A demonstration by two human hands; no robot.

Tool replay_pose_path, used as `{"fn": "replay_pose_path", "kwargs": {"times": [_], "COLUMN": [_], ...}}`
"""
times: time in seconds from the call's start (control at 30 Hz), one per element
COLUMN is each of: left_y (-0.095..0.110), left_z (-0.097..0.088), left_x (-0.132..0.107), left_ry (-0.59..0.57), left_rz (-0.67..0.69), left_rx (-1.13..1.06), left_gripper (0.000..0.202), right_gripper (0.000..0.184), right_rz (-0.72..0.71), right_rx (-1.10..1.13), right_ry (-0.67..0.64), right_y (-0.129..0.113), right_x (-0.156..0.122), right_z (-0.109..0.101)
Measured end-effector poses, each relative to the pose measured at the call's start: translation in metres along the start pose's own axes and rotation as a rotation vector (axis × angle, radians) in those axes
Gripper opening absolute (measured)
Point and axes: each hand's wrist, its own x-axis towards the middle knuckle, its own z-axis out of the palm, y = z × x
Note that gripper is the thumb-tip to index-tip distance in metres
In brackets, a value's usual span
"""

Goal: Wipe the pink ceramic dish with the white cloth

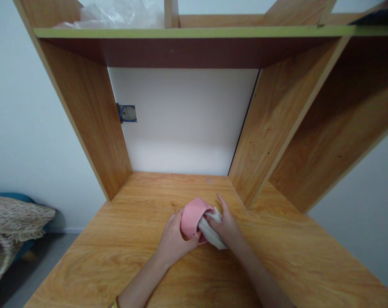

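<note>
My left hand (173, 241) is wrapped round a pink cup-like container (193, 214), its thumb at the near rim. The container is tilted, with its opening facing right. My right hand (225, 226) grips a white cloth (211, 235), which may be a tissue or wipe. Part of the cloth lies inside the container's opening, and the rest hangs out toward me. The right fingers are partly hidden by the cloth and the rim. Both hands are just above the wooden desk top (142, 214).
Upright wooden panels (85, 115) flank a white back board (184, 119) with a wall socket opening (128, 113). Overhead runs a shelf (194, 33) bearing clear plastic wrap (123, 15). At the left, a patterned cloth (17, 218) covers a blue seat.
</note>
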Motion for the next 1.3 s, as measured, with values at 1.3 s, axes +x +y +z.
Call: {"fn": "replay_pose_path", "kwargs": {"times": [1.3], "left_y": [-0.004], "left_z": [0.001], "left_x": [-0.001], "left_ry": [-0.021], "left_rz": [-0.081], "left_rx": [-0.044], "left_gripper": [0.053], "right_gripper": [0.077], "right_rz": [0.056], "right_rx": [-0.103], "right_ry": [-0.061], "right_y": [-0.006], "right_x": [-0.001], "right_z": [-0.001]}}
